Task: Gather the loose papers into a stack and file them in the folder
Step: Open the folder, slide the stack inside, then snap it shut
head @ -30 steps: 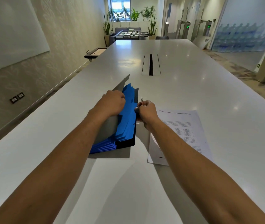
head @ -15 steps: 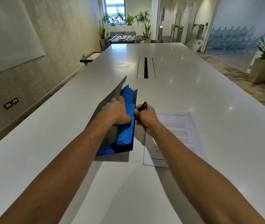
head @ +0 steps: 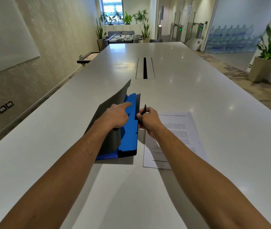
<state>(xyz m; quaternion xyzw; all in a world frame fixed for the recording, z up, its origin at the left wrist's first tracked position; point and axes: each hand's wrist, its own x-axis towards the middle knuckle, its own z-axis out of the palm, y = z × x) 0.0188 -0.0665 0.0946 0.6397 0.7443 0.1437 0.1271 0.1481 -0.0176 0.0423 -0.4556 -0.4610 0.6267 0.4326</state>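
A dark expanding folder (head: 108,111) with blue dividers (head: 130,134) stands open on the white table (head: 214,96). My left hand (head: 116,117) rests on the raised grey cover, its index finger stretched across the blue dividers. My right hand (head: 148,120) grips the folder's right edge and pinches a small black tab or clasp that sticks up above the fingers. A stack of printed papers (head: 179,129) lies flat on the table just right of the folder, partly under my right forearm.
A cable slot (head: 145,68) runs along the table's middle beyond the folder. A low side table (head: 88,57) stands by the left wall. A potted plant (head: 266,60) stands on the floor at the right.
My left hand has uncurled, and its index finger now points across the blue dividers. The black tab in my right hand stands more upright. The view has tilted slightly.
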